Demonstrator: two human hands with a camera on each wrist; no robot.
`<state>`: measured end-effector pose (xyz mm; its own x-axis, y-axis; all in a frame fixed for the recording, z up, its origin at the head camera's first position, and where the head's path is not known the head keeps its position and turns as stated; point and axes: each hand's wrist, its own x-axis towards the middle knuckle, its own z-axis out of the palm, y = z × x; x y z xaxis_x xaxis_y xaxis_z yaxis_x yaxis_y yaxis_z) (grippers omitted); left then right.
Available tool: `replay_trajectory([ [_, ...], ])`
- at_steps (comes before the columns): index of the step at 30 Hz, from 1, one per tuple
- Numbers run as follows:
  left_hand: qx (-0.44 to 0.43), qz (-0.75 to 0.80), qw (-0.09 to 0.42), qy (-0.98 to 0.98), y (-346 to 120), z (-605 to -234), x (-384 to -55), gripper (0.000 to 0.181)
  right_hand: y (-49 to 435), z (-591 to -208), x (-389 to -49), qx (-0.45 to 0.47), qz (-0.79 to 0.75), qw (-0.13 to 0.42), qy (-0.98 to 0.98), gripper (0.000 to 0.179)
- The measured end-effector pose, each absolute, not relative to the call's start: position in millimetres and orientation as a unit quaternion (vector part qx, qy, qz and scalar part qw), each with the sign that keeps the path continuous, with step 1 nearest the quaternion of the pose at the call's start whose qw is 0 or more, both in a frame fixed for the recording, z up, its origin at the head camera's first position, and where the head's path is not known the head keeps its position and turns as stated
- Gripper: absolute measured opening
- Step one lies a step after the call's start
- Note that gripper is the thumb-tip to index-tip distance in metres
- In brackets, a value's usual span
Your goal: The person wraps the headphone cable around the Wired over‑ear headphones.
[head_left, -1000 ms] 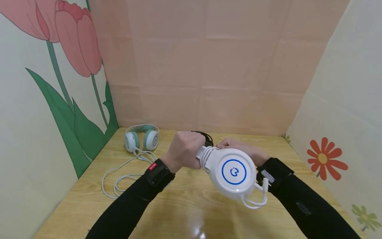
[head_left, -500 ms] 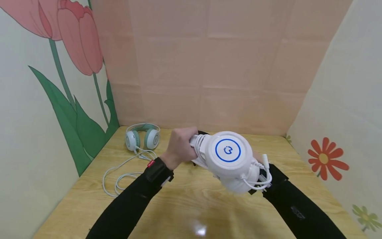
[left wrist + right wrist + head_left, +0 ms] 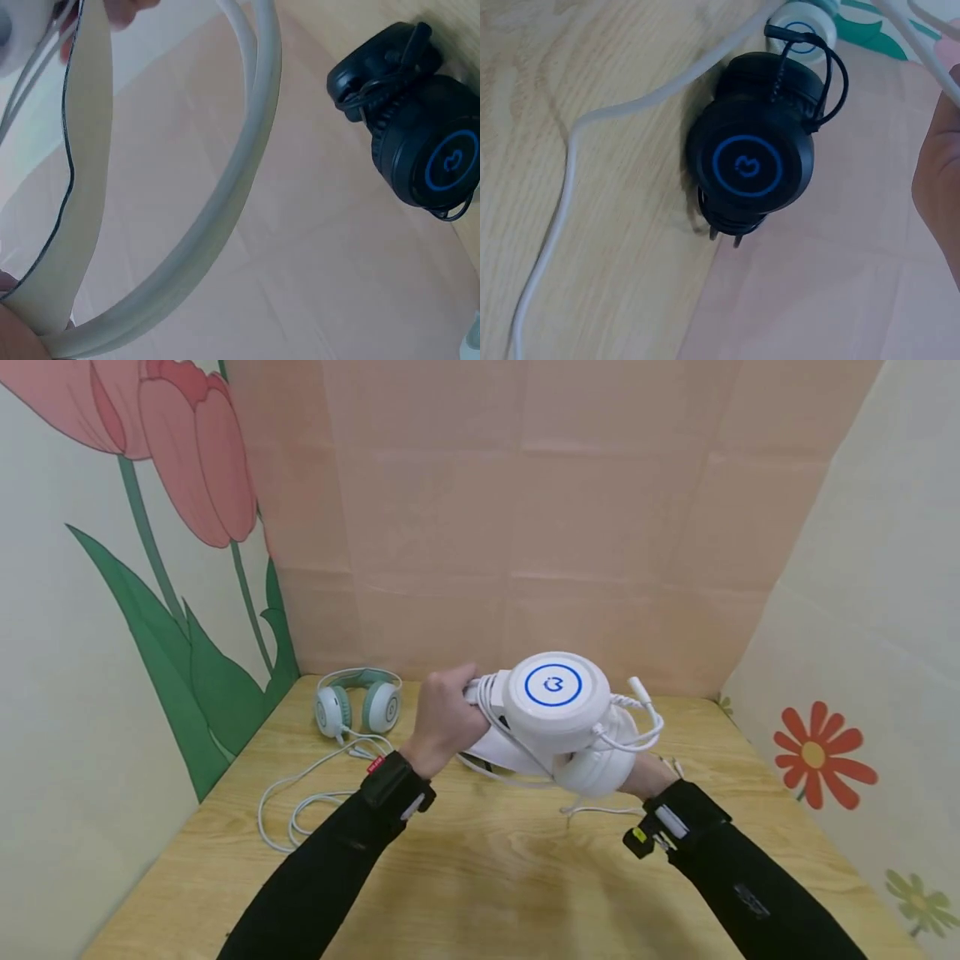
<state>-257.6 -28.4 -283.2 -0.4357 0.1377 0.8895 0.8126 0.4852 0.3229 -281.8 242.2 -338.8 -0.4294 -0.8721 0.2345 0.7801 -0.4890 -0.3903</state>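
A pair of white headphones (image 3: pixel 600 770) is held up over the table, with cord wrapped in several turns round one side. My left hand (image 3: pixel 446 718) grips the headband at the left; in the left wrist view the band (image 3: pixel 217 232) arcs up from that grip. My right hand (image 3: pixel 648 776) is at the right, under the ear cups and mostly hidden by them. Its fingers (image 3: pixel 124 9) show against the inner band near an ear cup in the left wrist view. A white cord end loops at the right of the upper cup, and a white cord (image 3: pixel 630 107) trails down onto the table.
Mint-and-white headphones (image 3: pixel 382 709) stand at the table's back left, their white cable (image 3: pixel 264 810) looped in front. Black headphones (image 3: pixel 746 163) rest on the table near the back wall, hidden behind the white pair in the head view. Printed walls enclose the wooden table (image 3: pixel 480 893).
The white headphones have moved away from me and slightly left, tilting so that the second ear cup shows below the first. A stretch of white cord now shows on the table.
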Motion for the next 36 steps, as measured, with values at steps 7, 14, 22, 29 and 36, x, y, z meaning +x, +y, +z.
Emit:
replay_trajectory([
  [7,-0.271,-0.412,0.389,-0.778,-29,-286,-259,0.025,243,-347,-286,-0.391,-0.738,0.31,0.455,0.051],
  [14,-0.228,-0.422,0.372,-0.795,-30,-290,-262,0.014,256,-361,-286,-0.38,-0.683,0.328,0.53,0.048],
  [22,-0.2,-0.422,0.353,-0.811,-32,-293,-266,0.009,254,-367,-287,-0.348,-0.693,0.356,0.522,0.043],
  [29,-0.179,-0.423,0.36,-0.812,-34,-294,-270,0.004,258,-366,-287,-0.325,-0.697,0.367,0.524,0.04],
  [36,-0.165,-0.426,0.339,-0.822,-36,-294,-271,0.004,266,-366,-285,-0.314,-0.679,0.362,0.557,0.038],
])
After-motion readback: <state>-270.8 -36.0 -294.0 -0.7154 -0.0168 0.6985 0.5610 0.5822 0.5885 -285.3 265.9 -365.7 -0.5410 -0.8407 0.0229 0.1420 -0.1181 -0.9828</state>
